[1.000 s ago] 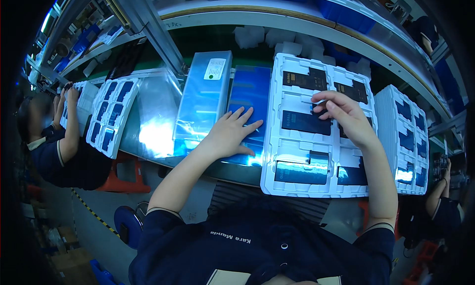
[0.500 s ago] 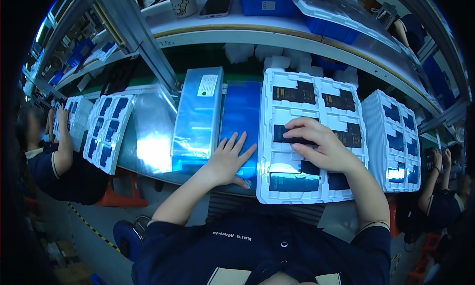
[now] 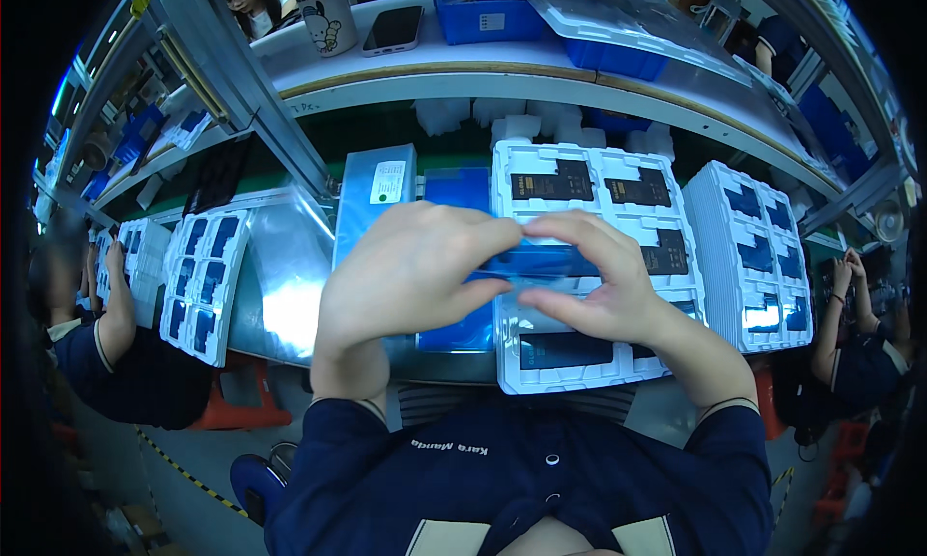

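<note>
Above the left part of a white moulded tray (image 3: 504,305), both hands meet around a flat, dark blue, shiny battery (image 3: 541,260), blurred by motion. My right hand (image 3: 613,281) curls round it, fingers on the far side and thumb on the near side. My left hand (image 3: 410,266), back upward, closes its fingers and thumb at the left end. Black flat batteries (image 3: 552,183) lie in the tray's pockets. Under and beside my left hand is a blue sheet (image 3: 454,326), next to a pale blue plastic-wrapped pack (image 3: 372,181) with a white label.
More stacked trays (image 3: 748,257) of batteries stand at right, and another tray (image 3: 205,286) at left. Clear plastic sheet (image 3: 290,266) glares beside the pack. Across the back runs a shelf (image 3: 463,83) with a phone (image 3: 394,30), a cup (image 3: 330,20) and blue bins (image 3: 483,15). Co-workers sit either side.
My left hand has risen from the blue sheet and moved right to meet my right hand. The right hand has lifted a battery out of its tray pocket. The view has shifted slightly.
</note>
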Demonstrator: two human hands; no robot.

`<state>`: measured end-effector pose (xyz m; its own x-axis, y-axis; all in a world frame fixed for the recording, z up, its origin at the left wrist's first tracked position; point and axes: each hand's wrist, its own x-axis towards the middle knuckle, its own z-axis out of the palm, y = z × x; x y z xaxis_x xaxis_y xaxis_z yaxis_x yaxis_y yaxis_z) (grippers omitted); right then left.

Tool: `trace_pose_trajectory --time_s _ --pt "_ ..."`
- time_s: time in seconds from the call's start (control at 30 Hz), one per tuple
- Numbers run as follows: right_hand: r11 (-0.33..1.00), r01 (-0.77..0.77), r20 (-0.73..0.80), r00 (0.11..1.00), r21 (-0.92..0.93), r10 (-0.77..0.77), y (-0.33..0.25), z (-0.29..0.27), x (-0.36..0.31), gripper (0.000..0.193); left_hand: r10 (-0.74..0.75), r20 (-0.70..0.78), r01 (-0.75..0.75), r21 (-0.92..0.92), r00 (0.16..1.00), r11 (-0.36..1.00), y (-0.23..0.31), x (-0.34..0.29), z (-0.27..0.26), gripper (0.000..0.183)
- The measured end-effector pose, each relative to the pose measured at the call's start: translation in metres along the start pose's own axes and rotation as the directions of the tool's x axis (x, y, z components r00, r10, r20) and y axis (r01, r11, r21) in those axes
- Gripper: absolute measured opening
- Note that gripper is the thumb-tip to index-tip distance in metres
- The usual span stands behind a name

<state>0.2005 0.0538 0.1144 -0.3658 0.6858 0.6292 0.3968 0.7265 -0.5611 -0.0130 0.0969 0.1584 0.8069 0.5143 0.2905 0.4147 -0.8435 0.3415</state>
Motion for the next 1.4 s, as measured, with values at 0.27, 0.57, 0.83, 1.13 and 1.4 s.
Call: trace_pose_trajectory --time_s 0.27,0.57,0.83,1.13,1.4 --pt "0.908 -0.340 -0.123 0.918 0.243 0.376 0.028 -0.014 -0.015 0.012 -0.155 -0.601 0.137 -0.077 0.784 0.988 -0.016 0.013 0.012 0.044" --pt "0.909 -0.352 -0.044 0.928 0.224 0.370 0.033 -0.047 -0.017 0.016 -0.383 -0.086 0.060 -0.933 0.920 0.356 -0.023 0.045 0.044 0.029" --pt "0.835 -0.222 -0.402 0.795 0.503 0.453 0.032 -0.065 -0.041 0.016 -0.143 -0.322 -0.082 -0.595 0.936 0.800 -0.039 0.042 0.059 0.021" --pt "0.538 -0.701 -0.214 0.501 0.467 0.839 0.073 -0.116 -0.116 0.030 -0.450 -0.572 0.053 -0.578 0.686 0.815 -0.049 0.039 0.043 0.013" --pt "0.512 -0.724 -0.197 0.479 0.462 0.855 0.082 -0.116 -0.115 0.039 -0.409 -0.711 0.108 -0.429 0.573 0.897 -0.061 0.043 0.045 0.030"
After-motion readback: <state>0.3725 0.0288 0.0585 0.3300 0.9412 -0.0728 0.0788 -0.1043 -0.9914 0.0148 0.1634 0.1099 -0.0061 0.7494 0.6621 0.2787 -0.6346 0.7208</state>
